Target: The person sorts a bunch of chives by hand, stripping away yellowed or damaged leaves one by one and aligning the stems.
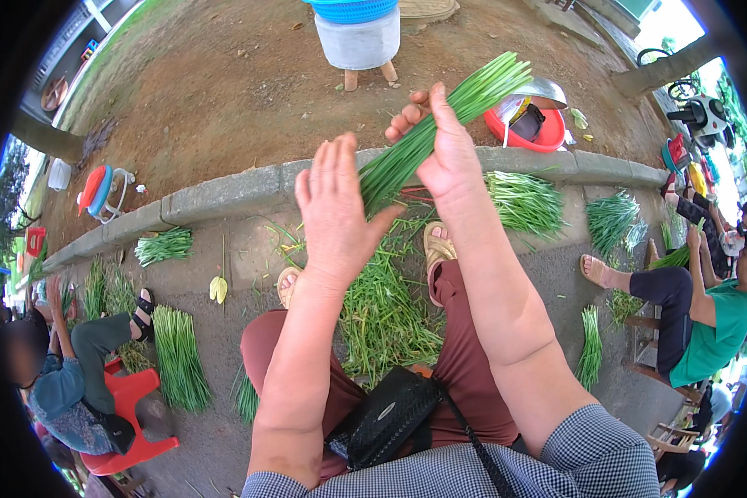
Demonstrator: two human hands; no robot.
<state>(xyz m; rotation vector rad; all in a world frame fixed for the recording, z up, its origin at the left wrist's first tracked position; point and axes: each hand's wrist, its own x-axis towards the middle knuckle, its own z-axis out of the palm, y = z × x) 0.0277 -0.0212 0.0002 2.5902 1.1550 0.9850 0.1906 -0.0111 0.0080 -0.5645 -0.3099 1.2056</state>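
Note:
My right hand (450, 158) is wrapped round a bunch of long green chives (398, 162), held aslant above the kerb. Its pale cut ends point up to the far right, and the darker tips run down toward my left hand (334, 207). That hand is open, fingers stretched out and thumb apart, its palm beside the lower end of the bunch; whether it touches the stalks I cannot tell. Between my sandalled feet lies a loose heap of green trimmings (386, 311). A black bag (386, 419) rests on my lap.
Chive piles lie by the kerb at right (523, 203) and left (164, 246); another bundle (180, 357) lies near a red stool (129, 407). Beyond the stone kerb (224, 189) sit a red basin (548, 133) and a white tub (358, 41). Seated people flank me.

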